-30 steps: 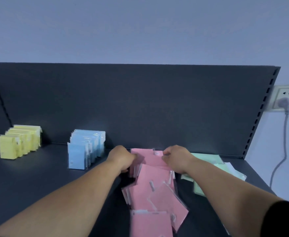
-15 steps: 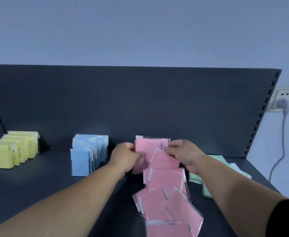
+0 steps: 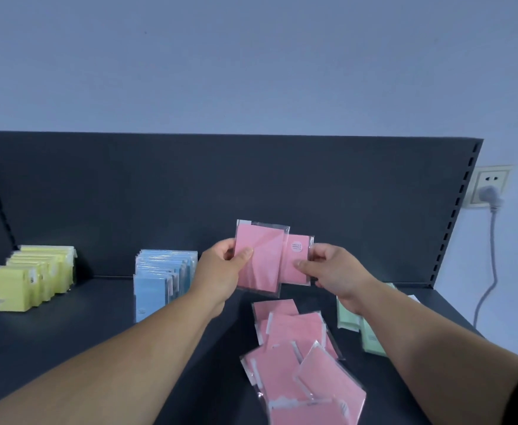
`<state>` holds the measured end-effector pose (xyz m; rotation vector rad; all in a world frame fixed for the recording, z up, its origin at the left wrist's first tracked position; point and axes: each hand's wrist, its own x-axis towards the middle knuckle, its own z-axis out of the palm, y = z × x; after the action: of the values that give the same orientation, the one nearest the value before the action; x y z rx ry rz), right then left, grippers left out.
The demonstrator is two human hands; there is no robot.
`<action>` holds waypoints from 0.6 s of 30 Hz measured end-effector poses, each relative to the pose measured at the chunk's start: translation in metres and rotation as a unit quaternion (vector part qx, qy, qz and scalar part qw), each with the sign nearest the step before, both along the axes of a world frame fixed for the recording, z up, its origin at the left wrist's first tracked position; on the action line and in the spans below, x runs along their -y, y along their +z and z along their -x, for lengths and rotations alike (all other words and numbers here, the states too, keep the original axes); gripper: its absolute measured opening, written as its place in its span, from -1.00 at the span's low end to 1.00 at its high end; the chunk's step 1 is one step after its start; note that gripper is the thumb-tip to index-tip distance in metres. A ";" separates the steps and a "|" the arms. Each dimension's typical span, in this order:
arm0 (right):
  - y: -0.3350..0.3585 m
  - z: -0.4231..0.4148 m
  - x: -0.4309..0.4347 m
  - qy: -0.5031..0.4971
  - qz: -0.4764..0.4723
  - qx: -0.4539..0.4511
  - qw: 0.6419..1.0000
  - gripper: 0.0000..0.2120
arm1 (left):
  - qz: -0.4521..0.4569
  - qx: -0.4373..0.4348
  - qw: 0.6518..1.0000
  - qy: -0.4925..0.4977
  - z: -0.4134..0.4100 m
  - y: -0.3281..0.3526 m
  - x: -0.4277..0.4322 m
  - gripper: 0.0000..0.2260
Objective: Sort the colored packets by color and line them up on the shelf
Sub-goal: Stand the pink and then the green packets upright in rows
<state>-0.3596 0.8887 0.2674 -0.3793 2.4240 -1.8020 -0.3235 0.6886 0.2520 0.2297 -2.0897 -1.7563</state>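
The left hand (image 3: 221, 271) pinches a pink packet (image 3: 259, 262) by its left edge, thumb on the front face, and holds it upright. The right hand (image 3: 334, 269) pinches a second pink packet (image 3: 296, 263), the one with a small round sticker, by its right edge. This one sits partly tucked behind the first. Both are raised in front of the dark back panel (image 3: 190, 194), above the shelf (image 3: 67, 348).

Below them a loose pink pile (image 3: 300, 357) lies flat and overlapping on the shelf. To the left stands a blue row (image 3: 162, 277) and, further left, a yellow row (image 3: 33, 274), both upright and lined up. Green packets (image 3: 362, 323) lie flat on the right, partly hidden by the right forearm.

The packets look thin, light and fairly stiff, each in a glossy clear sleeve. The sleeves are probably slick, so gathered packets may slide on one another. Pinching at the side edges suits them, and squaring the edges with both hands would likely help before standing them up. A single packet probably will not stand without support.
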 end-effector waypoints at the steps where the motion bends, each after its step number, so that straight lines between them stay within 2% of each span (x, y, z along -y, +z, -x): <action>1: -0.002 -0.001 -0.001 0.003 -0.010 0.017 1.000 -0.95 | -0.010 0.005 1.000 -0.001 -0.001 -0.002 -0.001 -0.75; 4: -0.005 -0.006 -0.001 0.017 0.029 0.079 0.996 -0.95 | -0.019 0.013 1.000 0.008 -0.004 -0.005 -0.002 -0.76; 8: -0.002 -0.006 -0.007 -0.052 0.056 0.069 0.995 -0.91 | -0.006 0.000 0.998 0.065 -0.008 0.001 -0.001 -0.83; 10: 0.001 -0.006 -0.014 -0.067 0.047 0.058 0.995 -0.82 | 0.017 0.008 0.996 0.082 -0.010 0.005 0.002 -0.85; 12: 0.005 -0.008 -0.020 -0.071 -0.002 0.018 0.997 -0.72 | 0.032 0.018 0.995 0.088 -0.012 0.008 0.004 -0.85; 14: 0.013 -0.010 -0.026 -0.069 -0.098 -0.064 0.991 -0.60 | 0.028 0.024 0.996 0.080 -0.011 0.011 0.005 -0.84; 16: 0.022 -0.014 -0.027 -0.027 -0.209 -0.146 0.967 -0.53 | 0.029 0.031 0.997 0.064 -0.011 0.015 0.003 -0.83; 18: 0.029 -0.017 -0.023 0.038 -0.285 -0.205 0.936 -0.55 | 0.049 0.030 0.997 0.041 -0.010 0.019 0.000 -0.82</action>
<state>-0.3426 0.9118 0.2964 -0.8284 2.9988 -0.9766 -0.3137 0.6885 0.2712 0.3387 -2.1696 -1.6130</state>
